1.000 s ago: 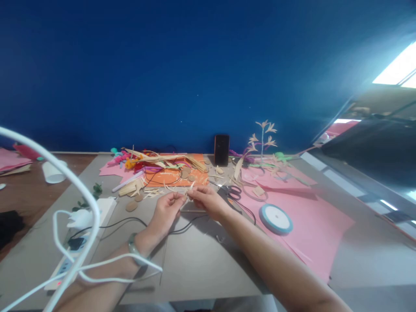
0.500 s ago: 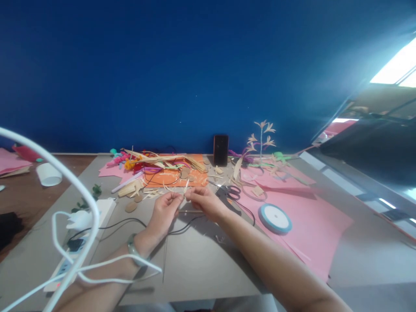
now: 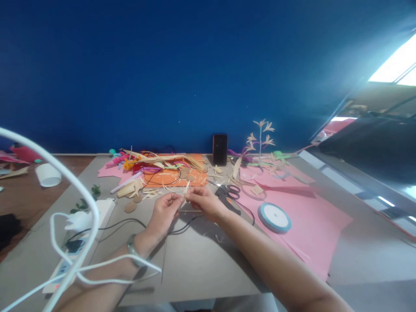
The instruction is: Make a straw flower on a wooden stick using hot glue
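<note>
My left hand (image 3: pixel 167 211) and my right hand (image 3: pixel 203 201) meet over the middle of the table, fingertips almost touching. Between them stands a small pale dried-husk piece (image 3: pixel 186 186), its pointed tip upward, pinched at the base by my right thumb and fingers. The left fingers are also pinched together at that base; what exactly lies in them is hidden. A thin dark wire (image 3: pixel 164 255) runs down below my left hand, and I cannot make out whether it is held. Just beyond lie husk scraps (image 3: pixel 152 191) and an orange sheet (image 3: pixel 195 178).
Scissors (image 3: pixel 233 191) and a dark glue gun (image 3: pixel 225 201) lie right of my hands, near a blue-rimmed ribbon spool (image 3: pixel 274 217) on pink paper (image 3: pixel 312 225). A phone (image 3: pixel 220 149) and husk flower stem (image 3: pixel 260 141) stand behind. White cable (image 3: pixel 94 216) crosses a power strip (image 3: pixel 104 210).
The camera view has shifted very slightly. Both hands keep nearly the same pinch, and the husk tip leans a little more to the right.
</note>
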A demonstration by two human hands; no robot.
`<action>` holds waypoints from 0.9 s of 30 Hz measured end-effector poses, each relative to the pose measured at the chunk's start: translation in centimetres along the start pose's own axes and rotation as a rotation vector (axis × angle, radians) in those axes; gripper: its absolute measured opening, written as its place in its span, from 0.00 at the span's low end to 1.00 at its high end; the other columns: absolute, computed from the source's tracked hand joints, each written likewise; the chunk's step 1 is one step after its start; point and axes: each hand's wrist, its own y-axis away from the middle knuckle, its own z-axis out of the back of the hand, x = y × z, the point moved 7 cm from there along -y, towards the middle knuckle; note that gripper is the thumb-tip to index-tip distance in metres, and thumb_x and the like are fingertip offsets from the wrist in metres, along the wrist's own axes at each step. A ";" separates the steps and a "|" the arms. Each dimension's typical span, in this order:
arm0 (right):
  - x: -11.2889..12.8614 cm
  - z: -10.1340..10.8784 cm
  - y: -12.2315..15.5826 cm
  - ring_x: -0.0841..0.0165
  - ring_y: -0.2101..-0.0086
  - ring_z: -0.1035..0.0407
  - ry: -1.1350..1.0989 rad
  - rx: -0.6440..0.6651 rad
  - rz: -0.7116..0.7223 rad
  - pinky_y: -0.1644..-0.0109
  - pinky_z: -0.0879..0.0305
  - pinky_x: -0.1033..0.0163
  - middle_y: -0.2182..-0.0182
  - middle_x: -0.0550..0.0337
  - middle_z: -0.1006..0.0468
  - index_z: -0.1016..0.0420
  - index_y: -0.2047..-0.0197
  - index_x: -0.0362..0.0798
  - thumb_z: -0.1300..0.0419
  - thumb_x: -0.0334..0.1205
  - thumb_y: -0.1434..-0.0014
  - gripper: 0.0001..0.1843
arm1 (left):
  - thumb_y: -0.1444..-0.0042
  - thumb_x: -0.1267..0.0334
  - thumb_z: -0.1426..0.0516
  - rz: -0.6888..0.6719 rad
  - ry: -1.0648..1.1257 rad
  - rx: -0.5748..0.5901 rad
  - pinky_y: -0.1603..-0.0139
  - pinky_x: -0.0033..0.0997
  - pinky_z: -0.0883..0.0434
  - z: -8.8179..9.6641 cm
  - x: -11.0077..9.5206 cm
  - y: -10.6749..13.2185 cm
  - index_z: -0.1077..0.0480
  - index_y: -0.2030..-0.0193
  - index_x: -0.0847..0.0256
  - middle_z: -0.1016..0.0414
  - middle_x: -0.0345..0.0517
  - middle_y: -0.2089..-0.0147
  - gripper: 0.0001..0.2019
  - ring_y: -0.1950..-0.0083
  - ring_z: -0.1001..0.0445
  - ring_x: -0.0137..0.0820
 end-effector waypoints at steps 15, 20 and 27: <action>5.9 3.7 0.9 0.72 0.77 0.37 0.512 -0.218 0.307 0.72 0.44 0.65 0.76 0.61 0.25 0.23 0.68 0.46 0.35 0.52 0.52 0.17 | 0.59 0.53 0.34 0.006 0.071 -0.054 0.86 0.18 0.57 0.4 -0.5 -0.3 0.32 0.73 0.63 0.45 0.27 0.86 0.16 0.87 0.52 0.16; 12.2 10.0 3.7 0.68 0.75 0.34 1.158 -0.613 0.292 0.69 0.43 0.63 0.74 0.58 0.22 0.23 0.71 0.47 0.40 0.40 0.48 0.07 | 0.61 0.55 0.33 0.029 0.107 -0.074 0.86 0.17 0.55 0.8 -0.2 -0.8 0.33 0.72 0.63 0.44 0.28 0.85 0.17 0.87 0.49 0.16; 5.1 10.2 3.9 0.65 0.72 0.32 1.673 -0.170 -0.209 0.71 0.48 0.65 0.75 0.56 0.24 0.26 0.73 0.46 0.35 0.44 0.54 0.10 | 0.60 0.54 0.34 0.007 0.091 -0.089 0.86 0.17 0.55 1.1 0.2 -1.0 0.32 0.70 0.64 0.43 0.28 0.84 0.17 0.87 0.49 0.15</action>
